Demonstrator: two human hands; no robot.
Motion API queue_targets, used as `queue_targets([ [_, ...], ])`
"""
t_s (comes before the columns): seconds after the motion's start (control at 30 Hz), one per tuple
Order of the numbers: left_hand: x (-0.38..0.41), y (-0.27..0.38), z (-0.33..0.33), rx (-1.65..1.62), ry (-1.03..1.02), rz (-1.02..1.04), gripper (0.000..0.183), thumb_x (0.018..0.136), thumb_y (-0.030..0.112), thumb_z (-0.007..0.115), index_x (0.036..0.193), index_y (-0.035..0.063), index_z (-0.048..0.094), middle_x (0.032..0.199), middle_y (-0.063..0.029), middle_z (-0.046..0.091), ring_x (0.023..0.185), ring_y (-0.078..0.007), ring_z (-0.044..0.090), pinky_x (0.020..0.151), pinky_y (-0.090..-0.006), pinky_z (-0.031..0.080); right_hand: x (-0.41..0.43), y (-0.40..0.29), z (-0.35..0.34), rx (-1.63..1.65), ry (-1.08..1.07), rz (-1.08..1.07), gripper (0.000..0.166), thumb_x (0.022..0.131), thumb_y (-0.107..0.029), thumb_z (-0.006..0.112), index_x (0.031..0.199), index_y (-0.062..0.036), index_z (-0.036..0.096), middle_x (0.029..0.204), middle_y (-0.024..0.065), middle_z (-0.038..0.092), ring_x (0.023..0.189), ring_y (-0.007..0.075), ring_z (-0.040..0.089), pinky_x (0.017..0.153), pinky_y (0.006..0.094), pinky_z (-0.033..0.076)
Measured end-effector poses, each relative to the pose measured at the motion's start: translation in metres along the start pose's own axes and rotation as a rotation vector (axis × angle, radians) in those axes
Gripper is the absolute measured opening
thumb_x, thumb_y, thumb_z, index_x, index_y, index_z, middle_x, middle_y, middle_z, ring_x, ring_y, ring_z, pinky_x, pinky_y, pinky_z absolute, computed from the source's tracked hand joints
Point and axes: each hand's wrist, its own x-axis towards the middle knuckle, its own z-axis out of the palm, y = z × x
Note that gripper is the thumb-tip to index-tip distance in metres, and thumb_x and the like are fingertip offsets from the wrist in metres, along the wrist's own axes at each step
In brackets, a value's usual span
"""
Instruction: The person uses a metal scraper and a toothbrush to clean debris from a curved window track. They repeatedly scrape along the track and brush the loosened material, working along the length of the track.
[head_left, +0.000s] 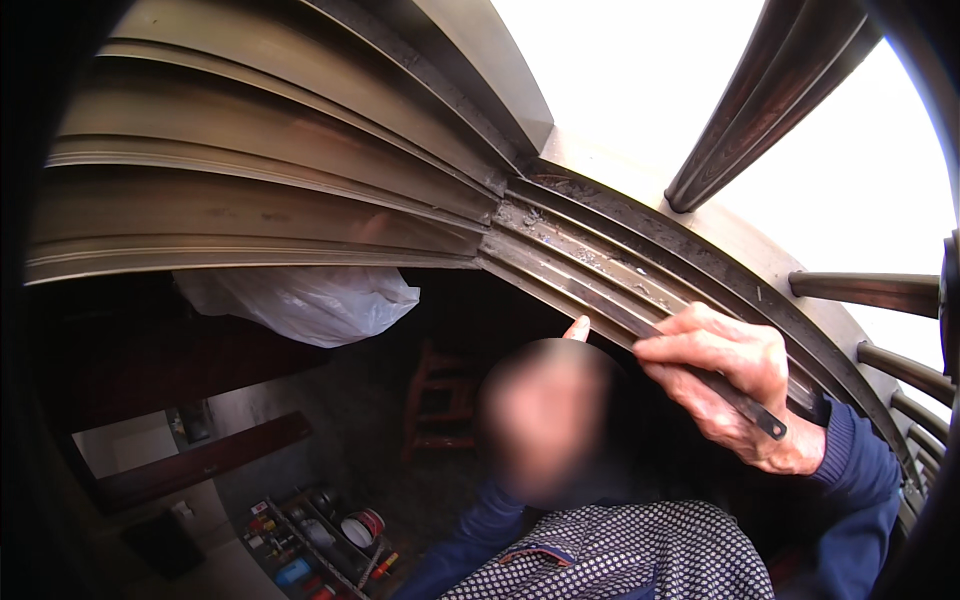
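Observation:
My right hand (720, 390) is closed around a narrow, flat, dark metal strip (750, 412) with a round hole at its near end. The strip's far end lies over the grooved metal track of a sliding window or door frame (600, 281). Grit and small debris (581, 255) lie in the track's grooves. My left hand (551, 409) is beside it, mostly hidden by a blur; one fingertip shows at the track's inner edge. Whether the left hand holds anything is hidden.
Ribbed metal frame profiles (285, 150) fill the upper left, with a white plastic bag (322, 304) below. Dark metal railing bars (750, 105) stand outside at right. Lower down are a reddish wooden ladder or rack (442, 401), a tool tray (330, 536) and a white tub (361, 528).

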Motion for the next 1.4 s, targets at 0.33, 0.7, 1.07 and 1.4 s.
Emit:
queue_targets([
  [0.33, 0.009, 0.017, -0.005, -0.128, 0.288, -0.324, 0.034, 0.103, 0.026, 0.054, 0.106, -0.0059, 0.066, 0.065, -0.0036, 0.061, 0.049, -0.0072, 0.049, 0.047, -0.0209, 0.036, 0.068, 0.005, 0.059, 0.232, 0.044, -0.058, 0.019, 0.079, 0.002, 0.067, 0.098, 0.0063, 0.066, 0.085, 0.0172, 0.062, 0.074, 0.0319, 0.066, 0.063, 0.0369, 0.053],
  [0.7, -0.024, 0.061, 0.007, -0.656, 0.073, -0.641, 0.049, 0.105, 0.046, 0.041, 0.121, 0.0035, 0.06, 0.093, -0.0073, 0.06, 0.08, -0.0153, 0.058, 0.072, -0.0316, 0.051, -0.055, -0.024, 0.029, -0.261, 0.078, -0.419, 0.018, 0.079, -0.012, 0.059, 0.088, 0.0034, 0.056, 0.09, 0.0141, 0.052, 0.084, 0.0275, 0.055, 0.065, 0.0353, 0.05],
  [1.07, -0.03, 0.052, 0.033, -1.276, -0.155, -0.617, 0.029, 0.102, 0.033, 0.054, 0.093, 0.0073, 0.063, 0.082, -0.0035, 0.05, 0.071, -0.0148, 0.046, 0.06, -0.028, 0.04, -0.172, -0.043, -0.026, -0.447, 0.404, -0.215, 0.049, 0.072, -0.003, 0.07, 0.121, 0.0038, 0.066, 0.108, 0.0206, 0.065, 0.091, 0.0301, 0.068, 0.076, 0.0345, 0.058],
  [1.4, -0.099, -0.009, -0.022, -1.132, 0.237, -1.163, 0.027, 0.103, 0.03, 0.055, 0.102, 0.0028, 0.059, 0.073, 0.0003, 0.052, 0.05, -0.007, 0.038, 0.043, -0.0224, 0.035, -0.253, -0.049, -0.06, -0.702, 1.105, 0.233, 0.021, 0.09, 0.01, 0.052, 0.103, 0.0052, 0.069, 0.089, 0.0135, 0.066, 0.081, 0.0204, 0.062, 0.072, 0.0322, 0.053],
])
